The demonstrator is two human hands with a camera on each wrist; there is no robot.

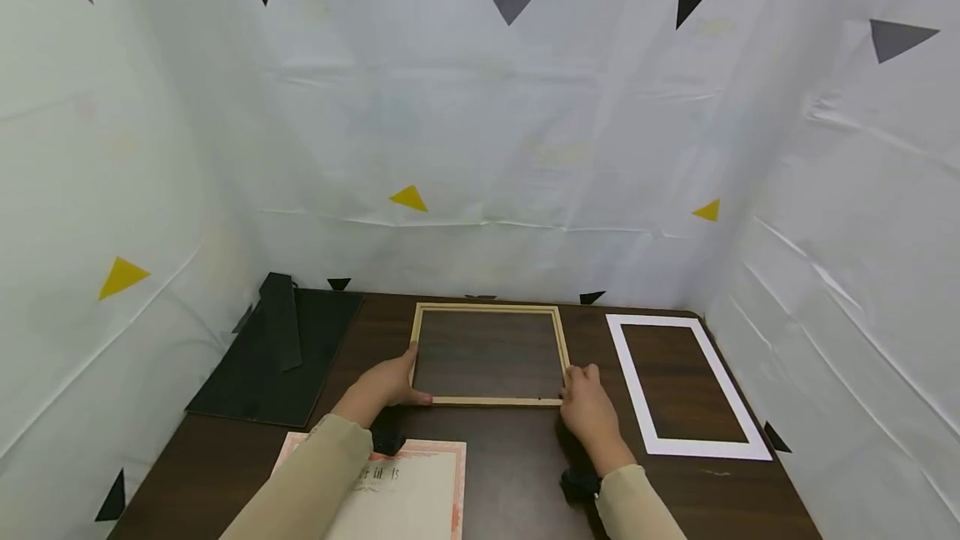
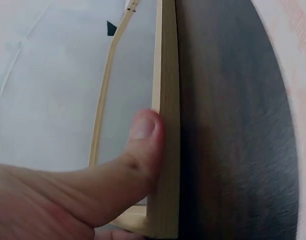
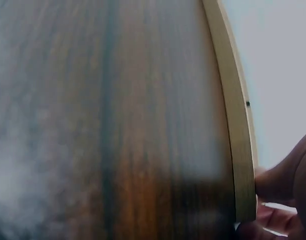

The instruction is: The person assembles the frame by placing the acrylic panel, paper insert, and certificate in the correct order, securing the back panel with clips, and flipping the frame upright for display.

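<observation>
A light wooden picture frame (image 1: 495,401) lies at the middle of the table, with a reflective pane or the dark table showing inside it. My left hand (image 1: 386,382) holds its near left corner, the thumb (image 2: 143,145) over the near bar and the fingers along the left side. At the near right corner, my right hand (image 1: 588,407) grips the frame (image 3: 237,130) between thumb and fingers, partly cut off in the right wrist view. Whether the frame rests fully on the table cannot be told.
A white mat border (image 1: 633,390) lies at the right. On the left is a black backing board (image 1: 240,382) with a folded-up black stand (image 1: 281,323). A certificate (image 1: 420,490) with a pink border lies in front, partly under my left sleeve. White sheeting walls surround the table (image 1: 517,473).
</observation>
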